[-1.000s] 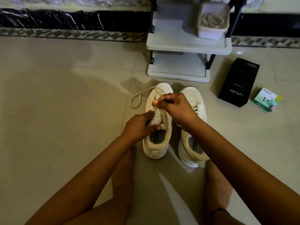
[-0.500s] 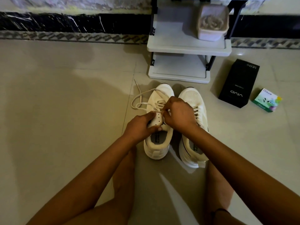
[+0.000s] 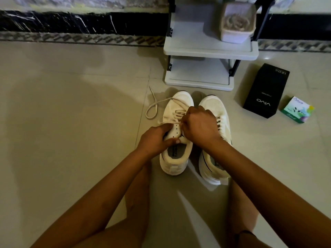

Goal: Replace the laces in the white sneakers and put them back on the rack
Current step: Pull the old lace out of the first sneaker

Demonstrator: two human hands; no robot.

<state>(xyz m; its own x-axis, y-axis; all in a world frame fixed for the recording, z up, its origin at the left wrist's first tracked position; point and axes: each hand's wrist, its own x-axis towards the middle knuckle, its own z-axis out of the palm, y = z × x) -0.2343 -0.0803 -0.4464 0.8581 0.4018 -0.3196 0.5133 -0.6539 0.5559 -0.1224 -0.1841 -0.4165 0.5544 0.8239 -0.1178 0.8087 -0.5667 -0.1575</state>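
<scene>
Two white sneakers stand side by side on the tiled floor, toes toward the rack. My left hand (image 3: 155,138) grips the eyelet flap of the left sneaker (image 3: 177,158), thumb across the tongue. My right hand (image 3: 200,127) is curled over the same shoe's eyelets and pinches the cream lace (image 3: 152,109). The lace's loose end loops out over the floor to the left of the toe. The right sneaker (image 3: 215,111) is laced and partly hidden under my right wrist. The white shoe rack (image 3: 211,51) stands just beyond the toes.
A pale basket (image 3: 237,24) with coiled laces sits on the rack's upper shelf at the right. A black phone box (image 3: 266,90) and a small green carton (image 3: 297,109) lie on the floor to the right. My bare legs flank the shoes.
My right hand has come down from above the toe to the eyelets near my left hand. The loose lace loop has slackened and shifted on the floor.
</scene>
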